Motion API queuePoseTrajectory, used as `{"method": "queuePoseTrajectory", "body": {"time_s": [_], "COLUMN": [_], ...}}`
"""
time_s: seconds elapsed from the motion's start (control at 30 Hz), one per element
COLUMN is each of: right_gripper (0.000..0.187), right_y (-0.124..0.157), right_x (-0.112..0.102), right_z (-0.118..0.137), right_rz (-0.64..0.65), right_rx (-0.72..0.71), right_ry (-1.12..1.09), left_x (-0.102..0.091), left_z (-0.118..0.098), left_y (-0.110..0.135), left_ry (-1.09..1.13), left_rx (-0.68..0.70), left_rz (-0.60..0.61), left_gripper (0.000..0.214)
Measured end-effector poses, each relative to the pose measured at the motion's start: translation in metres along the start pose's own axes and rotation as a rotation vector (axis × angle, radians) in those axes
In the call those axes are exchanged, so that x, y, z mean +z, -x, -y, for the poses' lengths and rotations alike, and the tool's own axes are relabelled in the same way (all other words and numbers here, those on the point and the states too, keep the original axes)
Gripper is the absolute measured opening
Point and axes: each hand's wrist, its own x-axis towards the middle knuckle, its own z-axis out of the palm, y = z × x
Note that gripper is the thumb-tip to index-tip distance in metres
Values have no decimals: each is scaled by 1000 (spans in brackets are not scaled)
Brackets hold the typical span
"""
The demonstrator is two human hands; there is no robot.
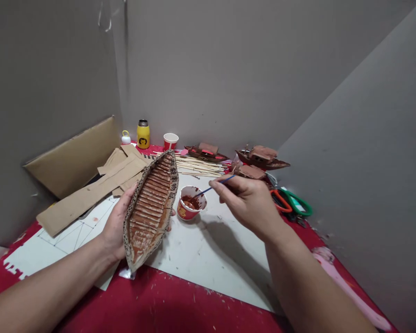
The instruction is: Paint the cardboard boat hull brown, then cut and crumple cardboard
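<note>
My left hand [119,222] grips a cardboard model boat [150,203] from beneath, its fingertips showing at the far side. The boat is tilted so its inside faces me; ridged corrugations there are coated in brown paint, with some pale patches near the bow closest to me. Printed characters mark its right outer edge. Between the thumb and fingers of my right hand [247,199] is a thin blue paintbrush [215,185]. Its tip reaches into a red-and-white paper cup [190,213] holding brown paint, just right of the boat.
Cardboard strips [100,189] lie at left over a drawn plan [79,236]. Behind are a yellow bottle [143,135], another paper cup [171,141], wooden sticks [201,165] and finished-looking brown boats [263,157]. Green-handled scissors [301,206] and orange-handled scissors [280,201] lie right.
</note>
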Motion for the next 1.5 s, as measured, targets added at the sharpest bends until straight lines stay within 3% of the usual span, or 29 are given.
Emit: {"method": "queuePoseTrajectory", "body": {"time_s": [0.3, 0.43, 0.67, 0.8, 0.93, 1.07, 1.27, 1.5], "right_gripper": [35, 37, 39, 41, 40, 29, 26, 27], "right_y": [2, 3, -11, -17, -12, 2, 20, 30], "right_x": [-1, 0, -8, -17, -21, -16, 0, 18], "right_z": [8, 10, -9, -16, 2, 30, 58, 63], "right_rz": [-101, -92, -250, -324, -260, -169, -68, -29], "right_rx": [37, 86, 275, 317, 349, 352, 338, 352], "right_ry": [-63, -112, -506, -665, -882, -1095, -1181, -1184], "left_x": [-3, 1, -2, 0, 5, 8, 8, 3], "left_z": [3, 3, 3, 5, 8, 10, 11, 16], "left_y": [-4, -3, -4, -3, 0, 2, 4, 4], "left_ry": [-16, 16, 32, 38, 86, 77, 54, 58], "left_rx": [3, 31, 47, 58, 55, 44, 3, 1], "left_rz": [10, -78, -21, -89, -166, -112, -54, 12], "left_gripper": [52, 46, 44, 45, 38, 39, 41, 36]}}
